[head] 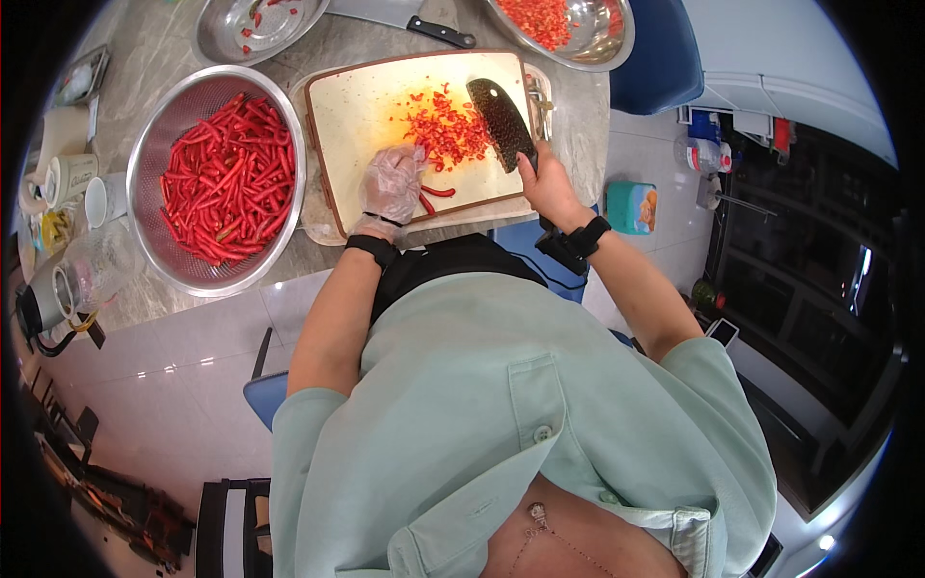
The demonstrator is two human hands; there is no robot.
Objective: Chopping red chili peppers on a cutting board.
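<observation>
My right hand [549, 184] is closed round the handle of a dark, speckled-blade kitchen knife [504, 123], whose blade lies over the right part of a cutting board [347, 108] with a brown rim. Left of the blade is a pile of chopped red chili [452, 134]. My left hand [394, 184], in a clear plastic glove, rests on the board near its front edge, fingers curled; whether anything is under them is hidden. Whole red chilies [438, 192] lie just right of that glove. A perforated metal colander [137, 173] full of red chilies [227, 180] stands left of the board.
Behind the board lie a cleaver with a black handle [441, 32], a metal strainer bowl [209, 43] with chili scraps, and a metal bowl [600, 54] holding chopped chili. A paper cup [101, 201], a glass jug [94, 278] and a kettle [40, 296] crowd the table's left end.
</observation>
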